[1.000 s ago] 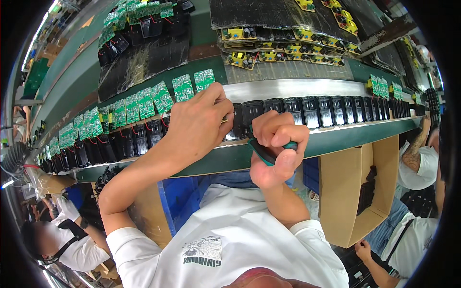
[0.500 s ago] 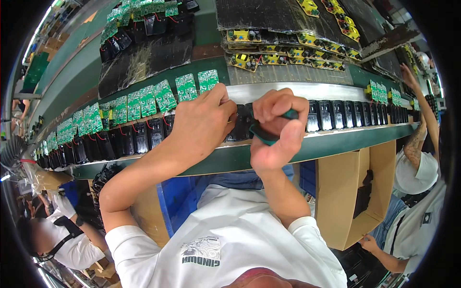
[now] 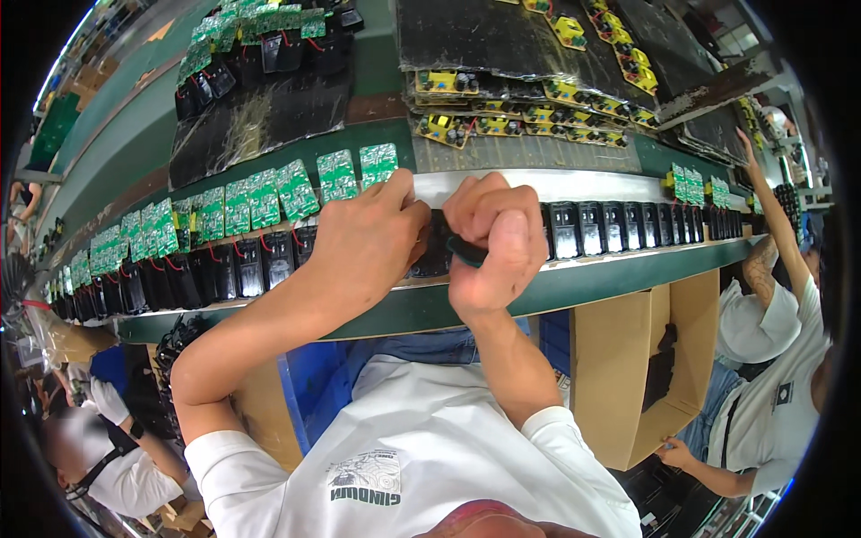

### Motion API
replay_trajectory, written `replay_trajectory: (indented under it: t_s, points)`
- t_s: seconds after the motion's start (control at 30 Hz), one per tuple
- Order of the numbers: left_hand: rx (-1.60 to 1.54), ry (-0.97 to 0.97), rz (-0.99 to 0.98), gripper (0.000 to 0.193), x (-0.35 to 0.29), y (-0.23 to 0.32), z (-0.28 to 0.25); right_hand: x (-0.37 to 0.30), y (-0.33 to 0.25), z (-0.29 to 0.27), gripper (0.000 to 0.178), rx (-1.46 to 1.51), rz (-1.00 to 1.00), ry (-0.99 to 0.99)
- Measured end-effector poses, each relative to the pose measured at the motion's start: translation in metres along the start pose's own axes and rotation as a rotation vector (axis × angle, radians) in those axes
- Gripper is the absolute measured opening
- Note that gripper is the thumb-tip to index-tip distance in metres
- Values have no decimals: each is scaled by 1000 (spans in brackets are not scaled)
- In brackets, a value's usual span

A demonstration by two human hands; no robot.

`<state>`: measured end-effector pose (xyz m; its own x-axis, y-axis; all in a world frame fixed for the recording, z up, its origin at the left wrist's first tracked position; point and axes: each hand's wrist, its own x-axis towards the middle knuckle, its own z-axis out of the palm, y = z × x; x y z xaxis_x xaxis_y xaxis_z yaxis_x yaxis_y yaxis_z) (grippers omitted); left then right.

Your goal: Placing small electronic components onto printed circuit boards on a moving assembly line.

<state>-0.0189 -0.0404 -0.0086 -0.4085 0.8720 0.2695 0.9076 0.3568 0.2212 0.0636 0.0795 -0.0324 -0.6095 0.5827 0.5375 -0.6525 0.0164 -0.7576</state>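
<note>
A dark-handled tool (image 3: pixel 466 252) sits inside the person's right hand (image 3: pixel 499 242), the fingers curled tightly round it and a dark, rounded stretch of handle showing at the hand's left side. Its working end is hidden from me. Just left of it, a black casing (image 3: pixel 434 258) lies on the bench partly beneath both hands. The left hand (image 3: pixel 369 235) is bent over that casing's left side, fingers bunched; the fingertips are hidden, so I cannot tell whether they grip anything.

Rightward runs a row of open black casings (image 3: pixel 592 229); leftward, green circuit boards (image 3: pixel 265 199) stand behind more casings, red wires between them. On the far side, stacked dark sheets carry yellow boards (image 3: pixel 448 82). Nearer, below the bench edge, are a blue bin (image 3: pixel 316 386) at left and a cardboard box (image 3: pixel 612 359) at right, a co-worker's hand (image 3: pixel 678 454) at its edge.
</note>
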Motion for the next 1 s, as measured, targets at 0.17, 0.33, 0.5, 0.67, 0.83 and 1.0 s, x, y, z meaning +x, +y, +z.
replay_trajectory:
  t_s: [0.17,0.33,0.5,0.67,0.83,1.0]
  points:
    - [49,-74,29,13,9,0,-10,0,-4,5,22,61,57,121]
    - [18,-316,81,17,53,-2,-36,-18,-12,4,8,70,10,84]
    - [-76,-189,415,23,107,-42,-12,-16,-9,9,8,33,-23,34]
    - [-212,-6,280,31,154,0,-37,-16,-19,4,10,-24,30,1]
    - [72,350,183,41,245,31,-3,-20,-39,0,10,28,8,-35]
    - [194,154,50,42,283,41,14,-22,-56,-22,10,-65,61,12]
